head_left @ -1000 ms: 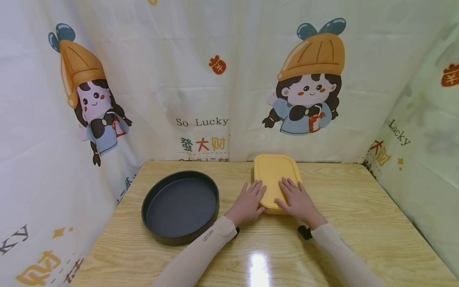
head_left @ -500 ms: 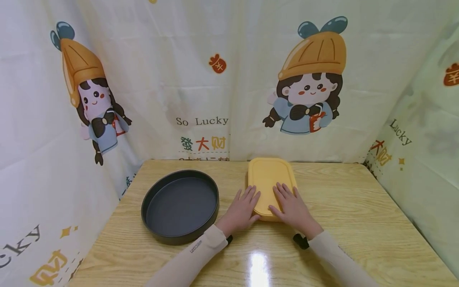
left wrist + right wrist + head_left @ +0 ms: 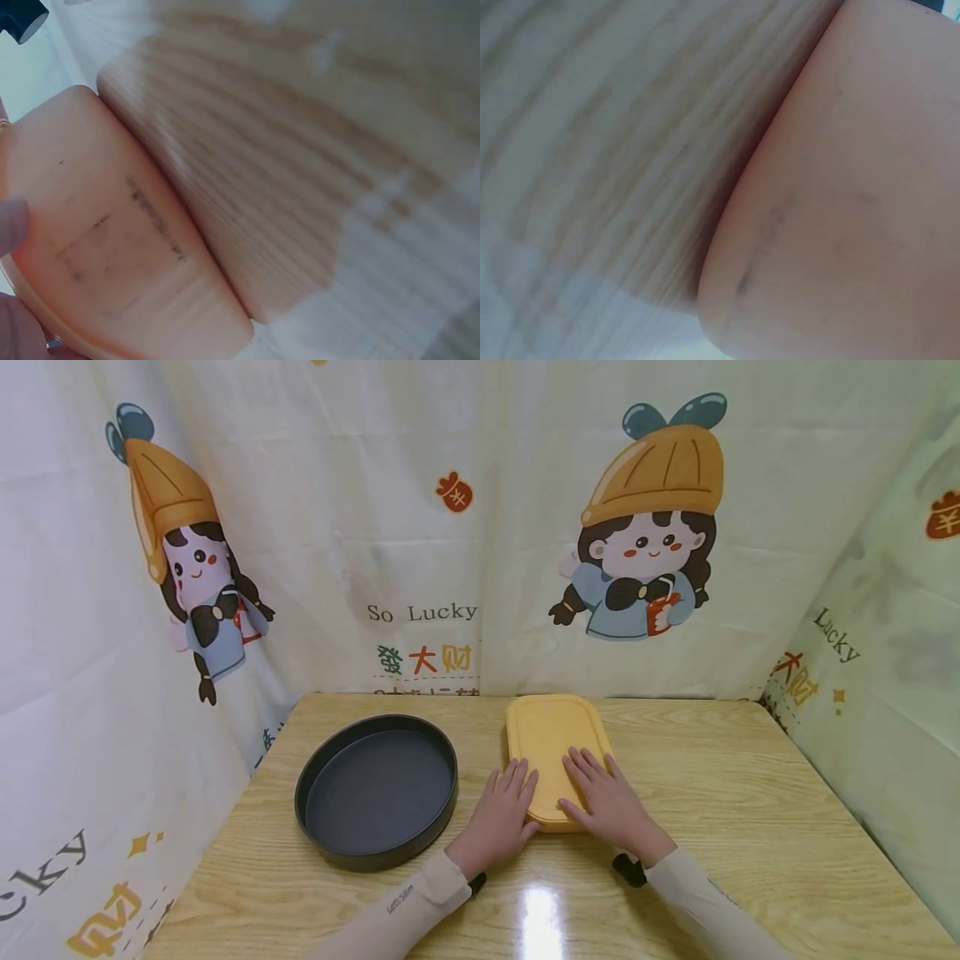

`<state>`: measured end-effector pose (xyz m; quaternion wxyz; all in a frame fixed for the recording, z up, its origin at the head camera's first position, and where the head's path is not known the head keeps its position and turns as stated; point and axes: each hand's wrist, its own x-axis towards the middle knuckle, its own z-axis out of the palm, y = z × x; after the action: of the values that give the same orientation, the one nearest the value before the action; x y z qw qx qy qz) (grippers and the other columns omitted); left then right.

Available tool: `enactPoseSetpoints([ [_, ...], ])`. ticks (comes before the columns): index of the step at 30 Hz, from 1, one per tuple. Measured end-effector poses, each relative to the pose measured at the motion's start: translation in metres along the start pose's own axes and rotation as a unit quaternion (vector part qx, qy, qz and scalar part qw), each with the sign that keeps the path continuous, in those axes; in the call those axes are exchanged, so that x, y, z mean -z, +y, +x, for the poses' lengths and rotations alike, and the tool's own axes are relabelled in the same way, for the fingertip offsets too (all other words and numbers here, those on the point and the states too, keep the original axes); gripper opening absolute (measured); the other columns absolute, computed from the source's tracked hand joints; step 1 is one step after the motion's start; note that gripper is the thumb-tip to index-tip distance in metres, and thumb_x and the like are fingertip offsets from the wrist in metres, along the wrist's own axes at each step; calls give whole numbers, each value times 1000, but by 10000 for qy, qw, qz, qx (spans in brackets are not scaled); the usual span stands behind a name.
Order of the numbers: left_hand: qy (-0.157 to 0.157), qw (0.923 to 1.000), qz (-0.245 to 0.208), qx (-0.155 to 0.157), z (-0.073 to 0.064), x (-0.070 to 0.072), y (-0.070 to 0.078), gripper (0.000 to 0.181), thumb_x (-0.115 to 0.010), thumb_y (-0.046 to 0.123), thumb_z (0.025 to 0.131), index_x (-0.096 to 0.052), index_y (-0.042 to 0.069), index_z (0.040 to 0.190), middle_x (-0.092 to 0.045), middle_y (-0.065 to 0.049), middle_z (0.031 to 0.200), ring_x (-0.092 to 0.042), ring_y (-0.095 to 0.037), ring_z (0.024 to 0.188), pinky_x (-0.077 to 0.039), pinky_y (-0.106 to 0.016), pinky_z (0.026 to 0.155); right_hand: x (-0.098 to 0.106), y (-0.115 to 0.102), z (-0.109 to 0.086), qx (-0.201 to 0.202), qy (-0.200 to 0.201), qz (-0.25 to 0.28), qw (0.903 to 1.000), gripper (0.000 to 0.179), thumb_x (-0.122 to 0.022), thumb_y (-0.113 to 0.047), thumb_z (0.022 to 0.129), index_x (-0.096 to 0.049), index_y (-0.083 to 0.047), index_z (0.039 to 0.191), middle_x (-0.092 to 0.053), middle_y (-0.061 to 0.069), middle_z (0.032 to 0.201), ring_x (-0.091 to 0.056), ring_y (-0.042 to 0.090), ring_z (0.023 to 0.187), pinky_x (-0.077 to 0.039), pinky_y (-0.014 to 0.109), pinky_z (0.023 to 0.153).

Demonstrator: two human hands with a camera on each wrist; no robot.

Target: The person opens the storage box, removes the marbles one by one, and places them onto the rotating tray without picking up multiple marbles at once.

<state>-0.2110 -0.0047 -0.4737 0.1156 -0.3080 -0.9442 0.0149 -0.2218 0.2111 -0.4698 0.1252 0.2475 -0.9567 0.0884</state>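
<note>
A yellow rectangular lidded box point(image 3: 551, 735) lies flat on the wooden table, its long side running away from me. My left hand point(image 3: 495, 822) touches its near left corner, fingers stretched along the lid's edge. Across the lid's right half lie the spread fingers of my right hand point(image 3: 611, 802), with the thumb on the lid's near part. In the left wrist view, the box's scuffed side wall point(image 3: 112, 240) meets the tabletop, and two fingertips point(image 3: 11, 225) show at the left edge. The right wrist view has a smudged box wall point(image 3: 840, 195) close up, without fingers.
To the left of the box stands a round dark grey pan point(image 3: 378, 793), close to my left forearm. The wooden table point(image 3: 720, 777) extends to the right. Light printed curtains point(image 3: 420, 527) hang behind the table and along both sides.
The yellow box has slid toward me and a little to the left, with both hands moving along on it. The dark pan stays in place.
</note>
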Motion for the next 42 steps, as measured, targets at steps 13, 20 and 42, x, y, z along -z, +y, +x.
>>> enactPoseSetpoints([
  [13, -60, 9998, 202, -71, -9, 5, -1, 72, -53, 50, 91, -32, 10, 147, -30, -12, 153, -27, -26, 143, -30, -46, 112, 4, -9, -5, 133, -60, -158, 9998, 74, -48, -53, 92, -36, -3, 144, -33, 17, 151, -30, 34, 140, -19, 59, 112],
  [20, -179, 9990, 210, -338, -8, 7, -14, 71, -47, 51, 93, -29, 11, 148, -26, -10, 155, -24, -24, 144, -25, -47, 114, 4, -18, -5, -98, -68, -201, 9997, 75, -50, -53, 91, -36, -2, 143, -33, 18, 150, -31, 36, 139, -20, 61, 111],
  [42, -249, 9941, -945, -461, -23, 5, -23, 72, -52, 47, 93, -24, 13, 150, -15, -8, 159, -14, -23, 147, -21, -50, 115, 3, -36, -18, -176, 52, -269, 9995, 74, -47, -54, 92, -38, -1, 142, -34, 21, 149, -33, 38, 138, -22, 63, 109],
])
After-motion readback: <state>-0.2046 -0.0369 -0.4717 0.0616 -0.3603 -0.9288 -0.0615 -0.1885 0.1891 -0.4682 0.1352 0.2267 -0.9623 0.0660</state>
